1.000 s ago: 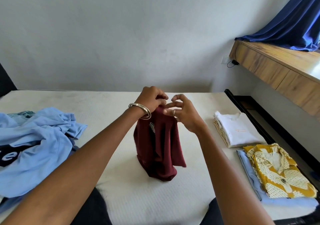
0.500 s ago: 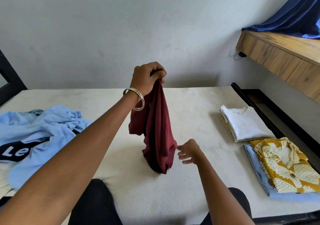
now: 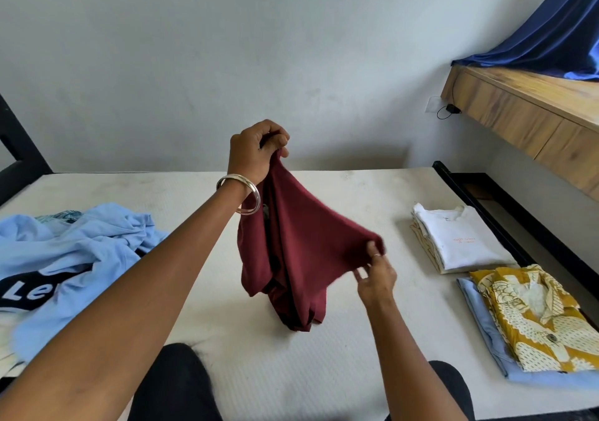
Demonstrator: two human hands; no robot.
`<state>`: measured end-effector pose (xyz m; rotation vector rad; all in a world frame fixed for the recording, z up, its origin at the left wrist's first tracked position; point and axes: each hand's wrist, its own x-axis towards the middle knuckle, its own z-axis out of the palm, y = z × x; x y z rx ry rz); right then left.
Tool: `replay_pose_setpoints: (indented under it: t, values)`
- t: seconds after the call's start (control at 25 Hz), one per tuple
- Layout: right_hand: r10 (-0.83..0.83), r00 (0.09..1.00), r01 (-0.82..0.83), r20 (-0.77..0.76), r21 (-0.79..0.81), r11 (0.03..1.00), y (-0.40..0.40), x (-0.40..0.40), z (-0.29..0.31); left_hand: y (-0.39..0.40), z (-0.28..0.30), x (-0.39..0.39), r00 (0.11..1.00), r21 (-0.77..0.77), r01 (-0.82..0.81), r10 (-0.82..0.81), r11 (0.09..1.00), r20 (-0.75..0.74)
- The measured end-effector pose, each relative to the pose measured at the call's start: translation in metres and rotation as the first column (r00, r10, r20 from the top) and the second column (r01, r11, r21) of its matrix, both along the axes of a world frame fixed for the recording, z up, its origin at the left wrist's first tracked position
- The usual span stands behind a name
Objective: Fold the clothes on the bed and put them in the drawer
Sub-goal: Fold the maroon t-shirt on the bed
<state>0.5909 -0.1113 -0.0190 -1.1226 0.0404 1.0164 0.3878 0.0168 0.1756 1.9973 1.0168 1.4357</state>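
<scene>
**Maroon garment up off the bed, a hand on each end**

Left hand is high, fingers curled tight round a bunched corner of the maroon garment, a silver bangle on that wrist. Right hand sits lower and to the right, thumb and fingers pinching the cloth's edge and drawing it sideways, a thin ring on one finger. The cloth hangs between them, its bottom fold touching the bed.

Left on the mattress lies a crumpled light-blue shirt with white letters "Le" on a dark patch; the rest is hidden. Right, a folded white shirt bears small orange print, too small to read. Nearer, a folded yellow patterned shirt rests on a folded pale-blue piece.
</scene>
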Motion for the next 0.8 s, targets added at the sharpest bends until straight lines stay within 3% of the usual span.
replay_pose_setpoints:
  t: [0.08, 0.2, 0.36, 0.52, 0.64, 0.72, 0.8]
  values:
    - [-0.118, 0.993, 0.118, -0.022, 0.009, 0.993, 0.002, 0.018, 0.018, 0.007, -0.01, -0.011, 0.998, -0.04, -0.022, 0.019, 0.999, -0.059]
    - [-0.13, 0.99, 0.132, 0.045, -0.044, 0.99, 0.009, 0.041, 0.043, 0.014, -0.03, -0.021, 0.982, -0.096, -0.021, 0.003, 0.995, -0.189]
    - [0.08, 0.989, -0.079, 0.123, -0.016, 0.997, 0.021, 0.059, 0.067, 0.017, -0.052, -0.033, 0.918, -0.185, -0.012, -0.062, 0.983, -0.391]
    - [0.155, 0.972, -0.181, 0.175, 0.15, 0.972, 0.017, 0.067, 0.09, 0.028, -0.066, -0.059, 0.658, -0.215, -0.154, -0.062, 0.964, -0.751]
    - [0.188, 0.948, -0.195, 0.256, 0.002, 0.981, 0.013, 0.064, 0.099, 0.029, -0.076, -0.071, 0.551, -0.185, -0.2, -0.046, 0.962, -0.834]
    - [0.187, 0.938, -0.175, 0.291, -0.066, 0.982, 0.013, 0.066, 0.096, 0.029, -0.082, -0.073, 0.545, -0.119, -0.229, 0.026, 0.966, -0.838]
    - [0.171, 0.943, -0.171, 0.287, -0.026, 0.985, 0.015, 0.068, 0.099, 0.03, -0.086, -0.076, 0.682, -0.133, -0.283, 0.101, 0.95, -0.725]
